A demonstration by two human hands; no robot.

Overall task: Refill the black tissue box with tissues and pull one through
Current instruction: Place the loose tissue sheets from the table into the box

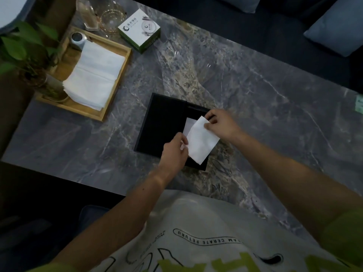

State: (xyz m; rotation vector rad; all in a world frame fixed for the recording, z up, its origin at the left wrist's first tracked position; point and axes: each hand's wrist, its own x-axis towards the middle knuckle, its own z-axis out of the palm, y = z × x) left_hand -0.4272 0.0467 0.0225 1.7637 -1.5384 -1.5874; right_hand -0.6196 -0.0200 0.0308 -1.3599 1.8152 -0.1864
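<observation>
- A single white tissue [202, 142] is held over the right part of the black tissue box [163, 122], which lies flat on the marble table [255, 85].
- The tissue's left edge is pinched by the left hand [173, 152], thumb and fingers closed on it. Its far corner is pinched between the fingertips of the right hand [222, 124].
- The sheet is probably held at two opposite points so that it stays spread and taut, which suits drawing it through the box opening without tearing.
- The tissue lies between the two grips, slanted across the box's right edge, and its near corner hangs past the box's front edge.
- A second white layer shows just behind the sheet. Whether it comes out of the box cannot be told.
- The box is kept close to the body, within easy reach of both hands.
- A stack of loose tissues [94, 75] is left in the wooden tray [117, 85], well apart to the left, so refilling may not be finished.
</observation>
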